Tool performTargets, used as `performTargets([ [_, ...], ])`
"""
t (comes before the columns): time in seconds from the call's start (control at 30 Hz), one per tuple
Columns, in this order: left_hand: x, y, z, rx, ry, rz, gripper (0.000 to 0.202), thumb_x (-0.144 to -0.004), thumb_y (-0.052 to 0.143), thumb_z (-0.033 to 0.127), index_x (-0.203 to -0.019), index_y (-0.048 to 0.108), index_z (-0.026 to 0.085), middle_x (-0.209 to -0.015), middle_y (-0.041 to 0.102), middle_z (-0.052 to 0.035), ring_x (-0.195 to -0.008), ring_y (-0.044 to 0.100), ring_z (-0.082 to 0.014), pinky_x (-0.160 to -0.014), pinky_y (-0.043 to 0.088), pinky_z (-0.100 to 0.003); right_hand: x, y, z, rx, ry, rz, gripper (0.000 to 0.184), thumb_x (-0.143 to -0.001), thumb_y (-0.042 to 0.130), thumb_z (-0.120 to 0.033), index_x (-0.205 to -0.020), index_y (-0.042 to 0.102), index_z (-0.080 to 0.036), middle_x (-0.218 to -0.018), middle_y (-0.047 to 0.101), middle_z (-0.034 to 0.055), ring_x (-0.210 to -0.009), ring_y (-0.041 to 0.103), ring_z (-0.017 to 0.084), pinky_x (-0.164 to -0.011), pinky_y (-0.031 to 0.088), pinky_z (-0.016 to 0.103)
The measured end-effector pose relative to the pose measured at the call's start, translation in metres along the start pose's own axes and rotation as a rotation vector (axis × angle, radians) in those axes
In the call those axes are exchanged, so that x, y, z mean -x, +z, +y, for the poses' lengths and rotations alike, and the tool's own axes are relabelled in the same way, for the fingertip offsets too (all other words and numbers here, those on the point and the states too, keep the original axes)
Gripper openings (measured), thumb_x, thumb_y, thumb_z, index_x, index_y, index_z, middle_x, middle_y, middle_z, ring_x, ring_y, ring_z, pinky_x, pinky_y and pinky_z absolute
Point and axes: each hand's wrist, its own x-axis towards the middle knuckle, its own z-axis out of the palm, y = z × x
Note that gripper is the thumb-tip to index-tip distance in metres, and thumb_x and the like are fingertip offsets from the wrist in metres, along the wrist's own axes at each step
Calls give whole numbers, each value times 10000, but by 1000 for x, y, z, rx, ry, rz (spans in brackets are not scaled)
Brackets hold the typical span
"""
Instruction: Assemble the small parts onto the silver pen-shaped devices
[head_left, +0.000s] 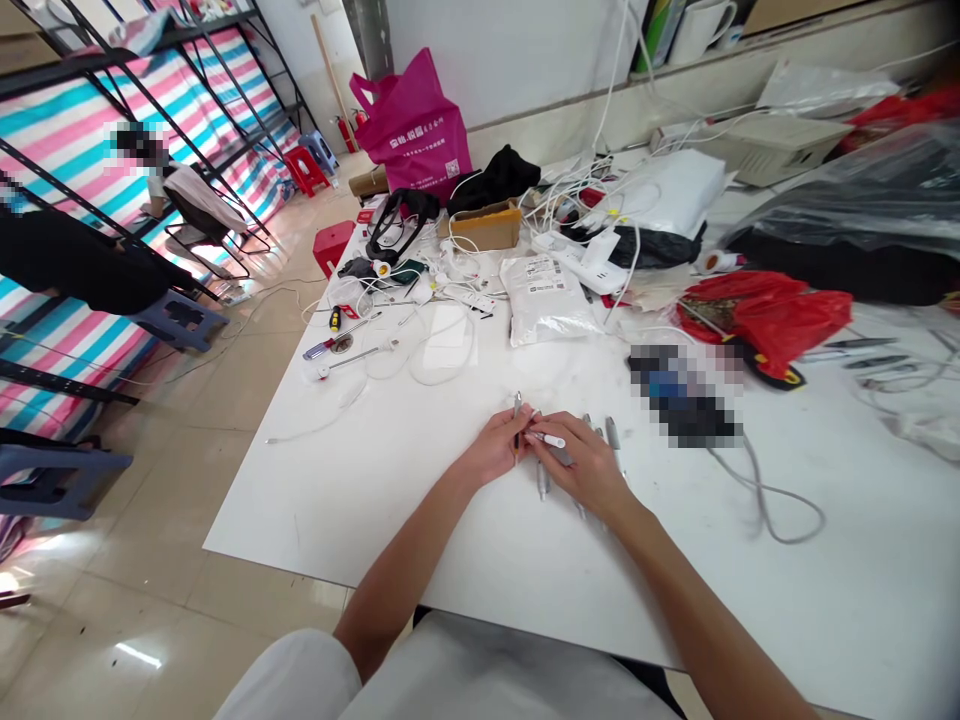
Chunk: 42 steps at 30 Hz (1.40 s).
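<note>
Over the white table [337, 520], my two hands meet at the middle. My left hand [491, 452] is closed around a slim, upright pen [517, 428] with a silvery upper end and a dark lower part. Pinched in the fingers of my right hand [589, 465] is a white pen [550, 439], lying almost level, its inner end close to the left fingers. Whether the two pens touch is hidden by the fingertips. Several grey pen-like barrels lie around and under my right hand, among them one grey barrel [613, 433] beyond the knuckles and another grey barrel [543, 482] nearer me.
Beyond the hands lie a white plastic packet [547, 300], tangled white cables, a screwdriver [322, 348] and a magenta bag [420, 130]. To the right are a blurred dark object [686, 400] with a grey cable [761, 505] and a red bag [780, 310]. Two people sit at left.
</note>
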Motion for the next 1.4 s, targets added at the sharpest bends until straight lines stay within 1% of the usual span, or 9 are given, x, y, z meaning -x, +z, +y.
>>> performTargets([
  [0.33,-4,-6,-6,-64,-15,-6,414,-829,815,528,-904,711,135,-824,614,-2,-736,531,-92,-736,400,-259,-1,0,0,291,-158,-31,163,-967,632,-152,-1118,623,-211,-1009,699,85,-894,675,215,-785,518,364],
  [0.47,-3,-5,-4,-104,-12,-11,438,-824,809,555,-897,718,134,-781,605,2,-706,515,-96,-704,379,-268,-1,2,0,377,-177,-52,116,-978,617,-161,-1087,612,-200,-969,679,76,-859,649,208,-782,490,357],
  [0.87,-3,-5,-3,-135,-29,-8,441,-835,792,569,-876,711,137,-770,589,1,-714,514,-97,-700,382,-258,0,2,1,352,-150,-34,163,-981,593,-147,-1130,600,-213,-925,651,49,-744,607,172,-745,474,333],
  [1.0,-1,-1,-2,-87,-25,-7,441,-823,805,563,-869,705,135,-772,612,-6,-716,545,-102,-742,430,-265,0,2,-2,256,-94,-29,158,-988,586,-165,-1132,583,-230,-1011,642,72,-832,634,191,-757,511,344],
  [1.07,-1,0,-1,-51,7,-8,452,-816,807,572,-882,705,137,-823,662,-34,-785,615,-130,-829,475,-289,0,1,-3,149,-22,-11,177,-1007,550,-175,-1170,556,-243,-1142,638,105,-991,662,224,-815,544,376],
  [1.13,0,1,2,-19,45,-18,455,-829,792,579,-907,699,140,-963,730,-98,-923,685,-181,-957,492,-344,0,-1,-1,90,54,10,205,-1029,502,-183,-1220,533,-251,-1215,646,123,-1072,670,243,-850,556,406],
  [1.2,0,0,4,3,75,-24,444,-852,772,575,-925,686,146,-1156,746,-165,-1074,707,-234,-1064,470,-400,1,-4,2,129,94,7,221,-1044,485,-210,-1254,542,-251,-1130,686,113,-982,686,244,-811,552,402],
  [1.27,-1,-2,5,21,101,-8,422,-860,773,556,-922,670,152,-1270,725,-198,-1192,690,-274,-1120,444,-433,1,-7,7,195,66,-30,234,-1048,505,-249,-1270,580,-245,-961,687,81,-827,659,228,-737,530,373],
  [1.4,-3,-2,5,33,136,35,408,-850,797,531,-912,661,152,-1289,724,-212,-1304,640,-321,-1129,445,-456,0,-13,12,207,-25,-43,290,-1034,554,-241,-1314,629,-246,-836,618,35,-705,577,177,-695,503,322],
])
